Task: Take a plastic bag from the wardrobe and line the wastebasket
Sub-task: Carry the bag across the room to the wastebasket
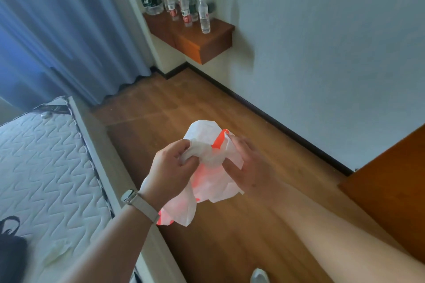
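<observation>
Your left hand (170, 167) and right hand (248, 167) both pinch the crumpled white-and-orange plastic bag (211, 181), apparently bunched, above the wooden floor (230, 103).

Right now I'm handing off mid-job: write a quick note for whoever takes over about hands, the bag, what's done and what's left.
Left hand: shut on the bag, gripping a bunched part of it.
Right hand: shut on the bag's other side, pinching its edge.
Bag: white with orange print, crumpled, held between both hands above the wood floor, beside the bed.
Done: bag is in hand.
Left: open the bag, find the wastebasket (not in view), line it.
</observation>
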{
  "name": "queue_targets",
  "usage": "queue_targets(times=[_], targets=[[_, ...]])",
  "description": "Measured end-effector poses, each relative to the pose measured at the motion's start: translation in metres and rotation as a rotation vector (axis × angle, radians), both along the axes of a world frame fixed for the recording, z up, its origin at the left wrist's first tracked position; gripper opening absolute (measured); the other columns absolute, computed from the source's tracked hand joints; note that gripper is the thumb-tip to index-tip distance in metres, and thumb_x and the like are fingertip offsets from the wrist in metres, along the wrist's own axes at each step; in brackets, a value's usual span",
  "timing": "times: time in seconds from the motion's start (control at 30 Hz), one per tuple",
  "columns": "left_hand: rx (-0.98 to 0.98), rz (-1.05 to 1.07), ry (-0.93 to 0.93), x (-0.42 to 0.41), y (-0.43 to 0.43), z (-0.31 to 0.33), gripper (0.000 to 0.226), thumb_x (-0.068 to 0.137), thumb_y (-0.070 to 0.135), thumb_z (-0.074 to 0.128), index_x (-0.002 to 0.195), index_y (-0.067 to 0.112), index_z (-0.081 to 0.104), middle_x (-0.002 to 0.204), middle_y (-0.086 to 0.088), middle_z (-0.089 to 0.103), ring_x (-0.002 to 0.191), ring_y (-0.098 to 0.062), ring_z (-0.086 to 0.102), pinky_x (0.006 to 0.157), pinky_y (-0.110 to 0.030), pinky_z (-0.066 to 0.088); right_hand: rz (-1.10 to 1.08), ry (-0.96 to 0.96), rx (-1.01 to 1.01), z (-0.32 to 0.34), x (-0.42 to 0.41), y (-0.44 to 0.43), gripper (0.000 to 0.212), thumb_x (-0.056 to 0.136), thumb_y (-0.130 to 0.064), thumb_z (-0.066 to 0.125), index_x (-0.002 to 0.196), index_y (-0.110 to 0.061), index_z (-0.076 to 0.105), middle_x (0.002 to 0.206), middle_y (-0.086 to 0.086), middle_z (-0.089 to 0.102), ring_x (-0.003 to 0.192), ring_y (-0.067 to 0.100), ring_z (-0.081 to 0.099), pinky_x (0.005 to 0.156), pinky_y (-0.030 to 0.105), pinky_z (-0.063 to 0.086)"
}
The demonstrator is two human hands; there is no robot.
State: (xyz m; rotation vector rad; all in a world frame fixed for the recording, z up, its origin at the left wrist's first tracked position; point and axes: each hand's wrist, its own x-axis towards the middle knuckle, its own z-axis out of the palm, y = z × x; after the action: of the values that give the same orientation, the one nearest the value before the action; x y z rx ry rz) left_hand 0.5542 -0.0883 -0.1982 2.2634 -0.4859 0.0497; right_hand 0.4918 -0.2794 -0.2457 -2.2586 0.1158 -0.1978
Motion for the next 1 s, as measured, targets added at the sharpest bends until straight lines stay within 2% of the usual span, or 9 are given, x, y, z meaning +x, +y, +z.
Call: queue_targets(times=[0.1,0.2,0.3,0.43,0.53,0.7,0.8,0.93,1.0], targets=[[0.002,-0.003,-0.012,0.01,-0.009,0.001,0.018,0.079,0.005,0.062,0.065,0.009,0.051,0.062,-0.009,0.046,0.057,-0.02,0.039,0.051,-0.026,0.034,-0.002,-0.006,-0.007,0.001,0.009,-0.01,0.06,0.09,-0.058,0.045,0.144,-0.036,0.03,0.138,-0.015,0.044,0.117,0.008,0.049,0.094,0.039,0.052],[-0.019,0.027,-0.015,0.022,-0.011,0.001,0.021,0.079,0.004,0.062,0.063,0.01,0.049,0.06,-0.008,0.045,0.056,-0.014,0.035,0.051,-0.026,0.033,0.017,-0.007,-0.028,0.001,0.023,-0.013,0.058,0.092,-0.058,0.048,0.143,-0.038,0.03,0.138,-0.016,0.045,0.118,0.006,0.048,0.096,0.034,0.05],[-0.027,0.05,-0.012,0.037,-0.006,-0.003,0.023,0.08,0.004,0.061,0.062,0.011,0.048,0.06,-0.007,0.044,0.056,-0.02,0.037,0.051,-0.028,0.034,0.038,-0.009,-0.047,0.002,0.043,-0.01,0.056,0.093,-0.055,0.05,0.142,-0.039,0.03,0.138,-0.018,0.044,0.114,0.001,0.044,0.093,0.027,0.045],[-0.076,0.081,0.001,0.067,0.003,-0.006,0.036,0.078,0.003,0.062,0.057,0.024,0.042,0.055,0.008,0.037,0.053,-0.01,0.032,0.049,-0.016,0.029,0.08,-0.004,-0.055,0.001,0.08,-0.001,0.057,0.093,-0.052,0.051,0.144,-0.036,0.03,0.139,-0.015,0.044,0.117,0.004,0.045,0.094,0.027,0.045],[-0.108,0.097,0.024,0.103,0.013,-0.01,0.04,0.077,0.001,0.062,0.056,0.026,0.039,0.055,0.01,0.037,0.053,-0.009,0.032,0.048,-0.016,0.028,0.112,0.009,-0.096,-0.001,0.118,0.007,0.058,0.093,-0.053,0.049,0.144,-0.034,0.03,0.141,-0.015,0.042,0.12,0.006,0.046,0.095,0.03,0.047],[-0.154,0.132,0.05,0.182,0.043,-0.014,0.026,0.079,0.004,0.061,0.06,0.013,0.046,0.058,-0.005,0.042,0.054,-0.008,0.033,0.049,-0.019,0.029,0.138,0.015,-0.118,0.004,0.209,0.036,0.057,0.094,-0.049,0.051,0.145,-0.033,0.031,0.142,-0.013,0.042,0.116,0.002,0.044,0.095,0.032,0.048],[-0.165,0.171,0.068,0.233,0.069,-0.012,0.017,0.08,0.006,0.061,0.066,0.005,0.052,0.064,-0.014,0.05,0.055,-0.008,0.036,0.048,-0.018,0.03,0.183,0.001,-0.145,0.013,0.27,0.061,0.06,0.093,-0.05,0.049,0.146,-0.029,0.033,0.142,-0.009,0.043,0.121,0.008,0.046,0.098,0.035,0.047],[-0.201,0.208,0.073,0.297,0.107,-0.003,0.013,0.082,0.008,0.062,0.07,0.007,0.057,0.066,-0.014,0.054,0.055,-0.008,0.04,0.049,-0.017,0.034,0.204,-0.028,-0.184,0.024,0.342,0.096,0.059,0.088,-0.066,0.043,0.139,-0.035,0.037,0.136,-0.013,0.049,0.116,0.01,0.052,0.093,0.038,0.053],[-0.21,0.231,0.072,0.325,0.121,0.0,0.01,0.083,0.01,0.062,0.073,0.01,0.061,0.068,-0.011,0.057,0.057,-0.013,0.045,0.05,-0.018,0.037,0.2,-0.052,-0.183,0.024,0.372,0.111,0.057,0.089,-0.065,0.045,0.138,-0.038,0.037,0.136,-0.015,0.049,0.116,0.01,0.053,0.095,0.036,0.052]])
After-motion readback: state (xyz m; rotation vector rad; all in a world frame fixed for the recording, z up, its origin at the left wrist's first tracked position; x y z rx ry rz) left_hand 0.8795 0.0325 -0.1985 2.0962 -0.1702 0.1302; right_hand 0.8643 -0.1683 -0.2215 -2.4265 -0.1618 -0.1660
